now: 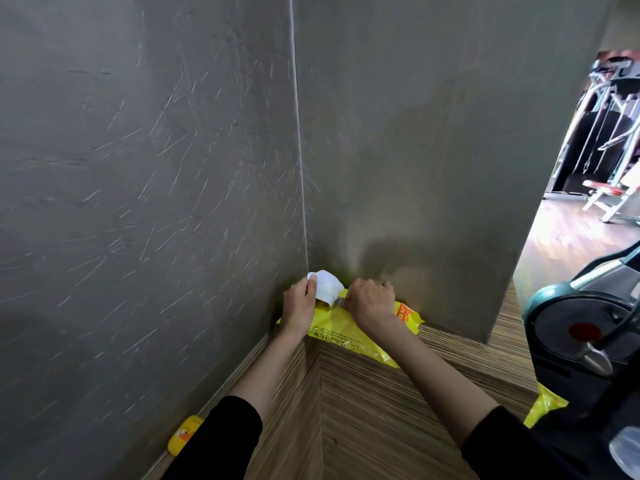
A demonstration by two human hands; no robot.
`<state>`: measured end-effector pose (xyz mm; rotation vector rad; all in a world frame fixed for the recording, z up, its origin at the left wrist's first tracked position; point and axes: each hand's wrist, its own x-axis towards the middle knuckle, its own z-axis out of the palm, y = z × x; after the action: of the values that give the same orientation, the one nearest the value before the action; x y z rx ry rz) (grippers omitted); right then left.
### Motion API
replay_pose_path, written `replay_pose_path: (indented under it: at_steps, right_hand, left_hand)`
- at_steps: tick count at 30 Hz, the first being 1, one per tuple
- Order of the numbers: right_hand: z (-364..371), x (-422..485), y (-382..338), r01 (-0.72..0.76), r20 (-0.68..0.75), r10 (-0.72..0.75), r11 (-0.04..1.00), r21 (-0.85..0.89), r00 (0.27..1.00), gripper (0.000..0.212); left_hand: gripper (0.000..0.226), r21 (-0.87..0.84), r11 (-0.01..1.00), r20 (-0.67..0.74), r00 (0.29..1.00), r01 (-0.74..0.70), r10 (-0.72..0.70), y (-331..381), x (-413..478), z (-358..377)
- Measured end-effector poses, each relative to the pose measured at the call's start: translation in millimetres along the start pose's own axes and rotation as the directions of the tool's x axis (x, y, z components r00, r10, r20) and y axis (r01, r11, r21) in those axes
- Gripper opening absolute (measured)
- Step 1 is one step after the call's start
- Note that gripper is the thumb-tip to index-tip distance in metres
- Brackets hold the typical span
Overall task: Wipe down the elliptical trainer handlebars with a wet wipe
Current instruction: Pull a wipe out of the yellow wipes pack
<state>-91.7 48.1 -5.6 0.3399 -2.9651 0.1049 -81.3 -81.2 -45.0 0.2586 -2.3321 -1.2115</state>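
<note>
The wet wipe pack (349, 327), yellow, lies on the wooden floor (346, 410) in the corner of two grey walls (138, 168). A white sheet (327, 287) curls up from the pack's top. The left hand (299, 301) pinches the sheet's upper edge. The right hand (370, 301) sits knuckles-up on the pack, fingers curled; what they grasp is hidden. Right of the pack stands the elliptical trainer (581, 334); left and nearer, a yellow duck-print case (185, 434).
</note>
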Motion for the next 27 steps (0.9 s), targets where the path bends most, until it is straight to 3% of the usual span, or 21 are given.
replay_pose_path:
  at_steps: [7,17,27]
  right_hand:
    - [5.0,-0.5,6.9,0.064,0.029,-0.066,0.994,0.087,0.997,0.036]
    - [9.5,-9.8,17.9,0.114,-0.08,-0.095,0.954,0.278,0.992,0.021]
    - [9.8,-17.0,23.6,0.131,-0.122,-0.085,0.883,0.451,0.989,0.019]
  left_hand:
    - [0.042,0.003,1.0,0.005,1.0,0.011,-0.011,-1.5,-0.2,1.2]
    - [0.042,0.008,1.0,-0.003,1.0,0.016,-0.016,-0.6,-0.8,-0.2]
    - [0.037,-0.001,0.999,0.006,0.999,0.033,-0.033,-0.5,-0.3,-0.5]
